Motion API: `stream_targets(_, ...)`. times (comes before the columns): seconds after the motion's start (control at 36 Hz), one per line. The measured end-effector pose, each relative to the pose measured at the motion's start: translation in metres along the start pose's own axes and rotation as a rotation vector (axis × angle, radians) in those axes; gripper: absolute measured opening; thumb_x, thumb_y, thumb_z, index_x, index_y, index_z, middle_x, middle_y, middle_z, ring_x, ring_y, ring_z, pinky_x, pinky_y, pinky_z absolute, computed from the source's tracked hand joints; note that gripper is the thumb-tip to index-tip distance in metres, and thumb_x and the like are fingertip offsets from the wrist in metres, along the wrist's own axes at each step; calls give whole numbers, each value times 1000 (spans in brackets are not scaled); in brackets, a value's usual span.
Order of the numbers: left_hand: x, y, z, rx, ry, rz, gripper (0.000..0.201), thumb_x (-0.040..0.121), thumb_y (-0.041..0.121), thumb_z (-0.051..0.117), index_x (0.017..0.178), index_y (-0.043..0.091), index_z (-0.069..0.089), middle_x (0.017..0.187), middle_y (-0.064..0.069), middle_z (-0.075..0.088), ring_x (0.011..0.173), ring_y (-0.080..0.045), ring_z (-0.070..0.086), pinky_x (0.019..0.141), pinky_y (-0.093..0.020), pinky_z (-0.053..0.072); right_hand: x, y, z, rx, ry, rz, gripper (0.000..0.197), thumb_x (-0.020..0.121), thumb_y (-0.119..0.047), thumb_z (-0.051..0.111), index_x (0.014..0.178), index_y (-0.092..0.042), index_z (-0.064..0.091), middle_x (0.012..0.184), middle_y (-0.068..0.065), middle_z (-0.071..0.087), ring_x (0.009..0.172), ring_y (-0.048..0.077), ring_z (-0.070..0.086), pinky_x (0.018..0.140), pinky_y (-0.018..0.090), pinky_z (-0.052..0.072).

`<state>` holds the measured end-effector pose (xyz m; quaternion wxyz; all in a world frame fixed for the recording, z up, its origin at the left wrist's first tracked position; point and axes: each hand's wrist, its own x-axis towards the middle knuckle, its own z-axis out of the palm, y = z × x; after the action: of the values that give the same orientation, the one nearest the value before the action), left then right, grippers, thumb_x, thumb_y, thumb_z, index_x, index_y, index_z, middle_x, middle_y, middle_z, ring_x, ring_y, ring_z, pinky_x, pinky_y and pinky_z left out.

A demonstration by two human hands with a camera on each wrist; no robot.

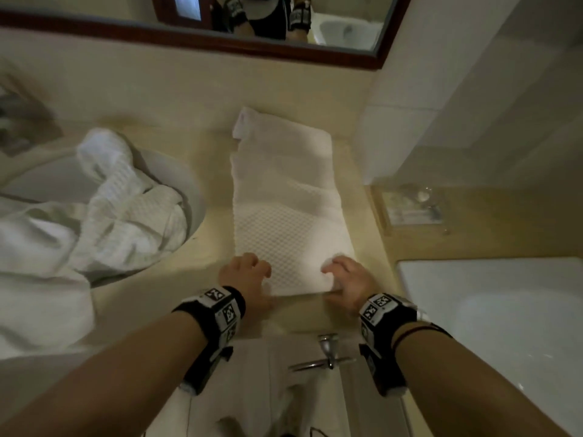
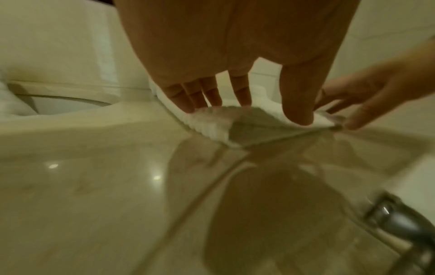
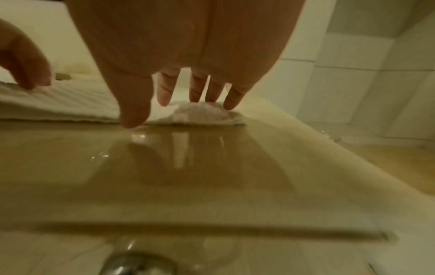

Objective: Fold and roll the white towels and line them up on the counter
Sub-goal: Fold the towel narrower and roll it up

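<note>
Two hands, left hand (image 1: 249, 272) and right hand (image 1: 347, 279), each pinching a near corner of the folded towel (image 1: 284, 209), flat on the bench (image 1: 208, 247), crumpled towels (image 1: 120, 209) left.

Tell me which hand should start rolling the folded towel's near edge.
Left, marginally. The left hand pinches the folded towel at its near left corner, already lifted off the counter. The right hand only bunches the right corner. Likely both roll together.

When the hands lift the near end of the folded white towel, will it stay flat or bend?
The folded towel probably bends: its lifted near edge already sags between the left hand and right hand. It looks light. On the glossy counter it may slide.
</note>
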<state>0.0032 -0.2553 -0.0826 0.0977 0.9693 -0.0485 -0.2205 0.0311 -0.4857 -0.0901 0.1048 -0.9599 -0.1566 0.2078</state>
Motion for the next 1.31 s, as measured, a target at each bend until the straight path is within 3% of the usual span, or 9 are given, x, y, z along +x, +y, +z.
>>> stream_targets(0.17, -28, -7, 25, 99, 123, 70, 34, 86, 31, 52, 119, 26, 51, 134, 3, 39, 124, -22, 38, 99, -32, 33, -26, -15, 15, 5, 37, 123, 53, 82, -38, 65, 130, -32, 45, 143, -3, 31, 134, 18, 29, 108, 26, 25)
stream_targets(0.31, -37, -20, 33, 102, 166, 137, 41, 46, 27, 84, 80, 19, 62, 90, -1, 62, 78, -28, 64, 64, -36, 51, -38, -26, 23, -36, 4, 150, 56, 79, -45, 65, 129, -34, 42, 137, -4, 30, 130, 18, 27, 106, 32, 24)
stream_targets(0.44, -44, -11, 28, 148, 110, 95, 40, 82, 30, 57, 121, 24, 47, 131, 3, 41, 121, -21, 41, 100, -31, 35, -37, -16, 20, 24, 8, 164, 44, 77, -28, 67, 118, -27, 51, 134, 0, 30, 125, 20, 27, 103, 26, 29)
stream_targets(0.64, -43, -1, 27, 198, 78, 6, 55, 76, 18, 61, 126, 28, 41, 134, 4, 34, 126, -18, 34, 103, -28, 30, -37, 7, 17, 120, 10, 141, 36, 78, -10, 60, 112, -24, 58, 126, 0, 35, 123, 17, 31, 99, 15, 23)
stream_targets(0.78, -45, 1, 27, 238, 9, -32, 61, 83, 22, 58, 136, 30, 31, 149, 3, 20, 140, -19, 18, 112, -31, 19, -43, 18, 15, 116, 48, 69, 38, 76, -12, 64, 113, -19, 59, 121, 4, 42, 113, 21, 44, 91, 18, 34)
stream_targets(0.92, -42, 6, 21, 323, -77, -45, 70, 89, 22, 53, 147, 27, 15, 157, -2, 4, 145, -24, 7, 115, -35, 16, -43, 19, 14, 53, 57, 19, 38, 79, -19, 61, 117, -20, 56, 122, 4, 42, 110, 21, 44, 79, 17, 29)
stream_targets(0.97, -41, 8, 20, 337, -81, -54, 71, 90, 20, 52, 148, 25, 12, 157, -3, 2, 145, -25, 6, 115, -35, 17, -43, 19, 15, -12, 60, -7, 39, 82, -19, 58, 120, -20, 53, 125, 4, 41, 115, 21, 41, 81, 18, 28)
stream_targets(1.11, -44, 8, 17, 318, -75, -69, 67, 97, 25, 44, 151, 20, 6, 158, -6, 3, 146, -25, 8, 116, -31, 16, -47, 11, 14, -145, 30, -51, 56, 77, -28, 62, 130, -31, 42, 136, -2, 32, 131, 22, 26, 109, 32, 17)
stream_targets(1.31, -45, 5, 1, 104, -101, -81, 60, 100, 11, 30, 152, 17, -1, 159, -8, 0, 146, -22, 7, 117, -25, 6, -32, -9, 18, -239, -21, -218, 58, 77, -24, 67, 130, -27, 42, 131, 1, 39, 120, 23, 36, 95, 31, 34)
